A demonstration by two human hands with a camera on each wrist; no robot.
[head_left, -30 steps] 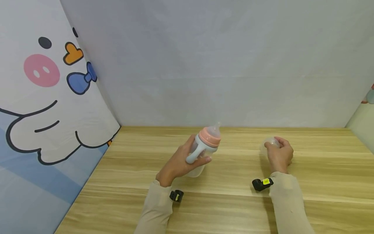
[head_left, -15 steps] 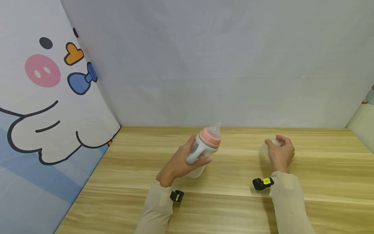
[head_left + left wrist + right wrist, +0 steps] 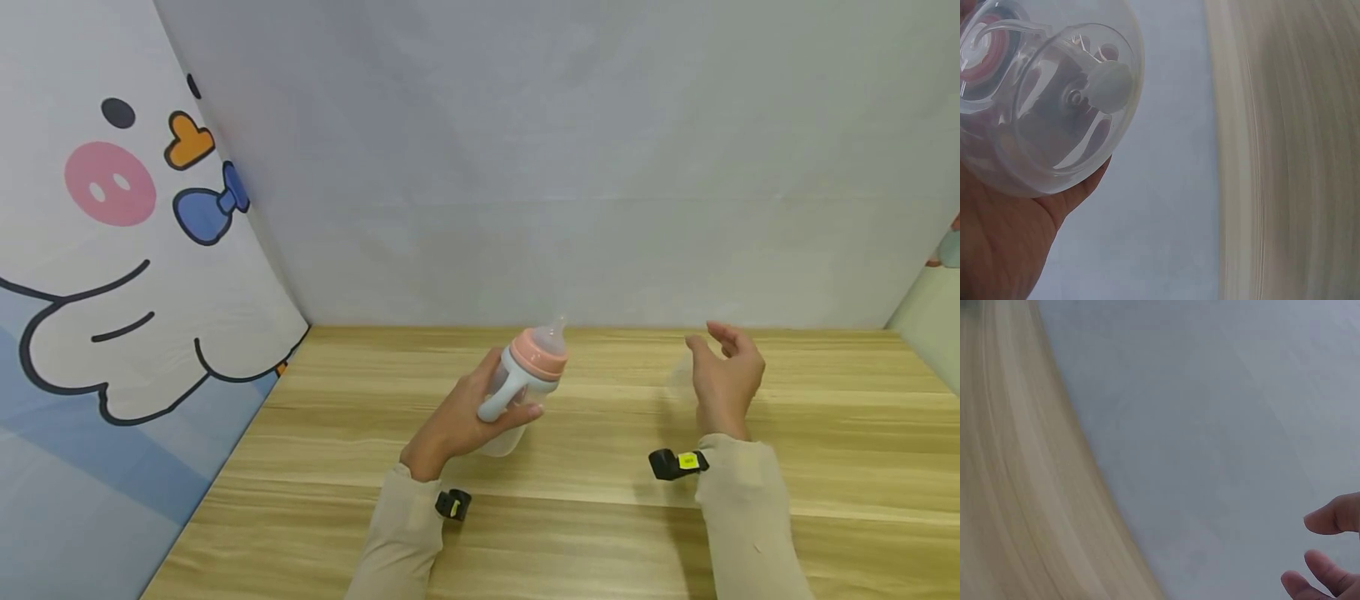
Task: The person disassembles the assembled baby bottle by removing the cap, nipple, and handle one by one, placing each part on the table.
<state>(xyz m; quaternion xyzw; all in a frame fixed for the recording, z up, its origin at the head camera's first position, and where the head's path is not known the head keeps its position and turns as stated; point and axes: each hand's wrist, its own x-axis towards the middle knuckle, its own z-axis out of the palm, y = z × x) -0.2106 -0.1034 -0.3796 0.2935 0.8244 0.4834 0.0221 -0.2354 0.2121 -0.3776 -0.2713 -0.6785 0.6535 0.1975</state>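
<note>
Above the table (image 3: 585, 542), toward its far edge, the left hand (image 3: 463, 414) is gripping a clear, pink-collared bottle (image 3: 531, 386), long axis slanting, teat (image 3: 552, 337) pointing up-right; the right hand (image 3: 727, 380) is hovering, fingers spread.

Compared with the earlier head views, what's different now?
The right hand has let go of the clear domed cover and moved up and slightly right in the head view, thumb and fingers apart with nothing between them. Unchanged: the cover stays on the table, and the left hand holds the tilted baby bottle in the same place.
</note>
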